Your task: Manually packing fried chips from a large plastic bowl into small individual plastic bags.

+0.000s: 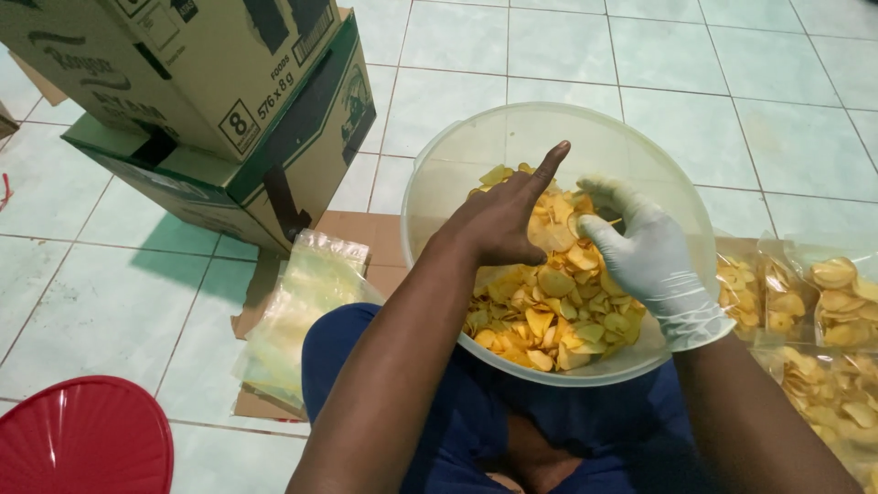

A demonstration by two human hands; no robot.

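Note:
A large translucent plastic bowl rests on my lap, half full of yellow chips. My bare left hand hovers over the chips at the bowl's middle, one finger sticking out towards the far rim and the others curled under. What lies beneath its palm is hidden. My right hand, in a white glove, reaches in from the right with its fingers curled into the chips right beside the left hand.
A stack of empty clear plastic bags lies on flat cardboard to my left. Stacked cardboard boxes stand at the back left. A red round lid sits at the lower left. Filled chip bags lie at right on the tiled floor.

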